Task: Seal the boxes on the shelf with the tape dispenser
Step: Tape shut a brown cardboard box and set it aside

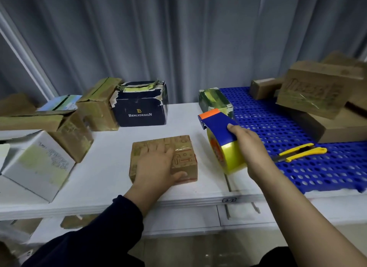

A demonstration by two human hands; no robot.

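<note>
Two hands are seen at work over the white shelf (95, 179), near its front edge. The left hand (156, 167) is laid flat and open on the small brown box (182, 147), which is pinned in place at the middle of the shelf. A glossy strip seems already to be laid across the top of this box, though whether that seal is finished cannot be told. The tape dispenser (220, 139) is gripped by the right hand (248, 147), closed around its blue frame, and is held just beside the right side of the box, apart from it; no tape is seen stretched between the two.

To the right, yellow utility knives (301, 152) are left lying on the blue perforated mat (278, 115). To the left, a white box (39, 163) and a brown box with a raised flap (65, 131) are set aside, and the latter is judged still to need closing.

Farther back, a dark printed box (141, 109) with torn tape at its top, a green-wrapped box (214, 101) and several brown cartons (313, 91) are ranged along the rear. Old tape is visible on most, so much of the sealing is judged to remain.
</note>
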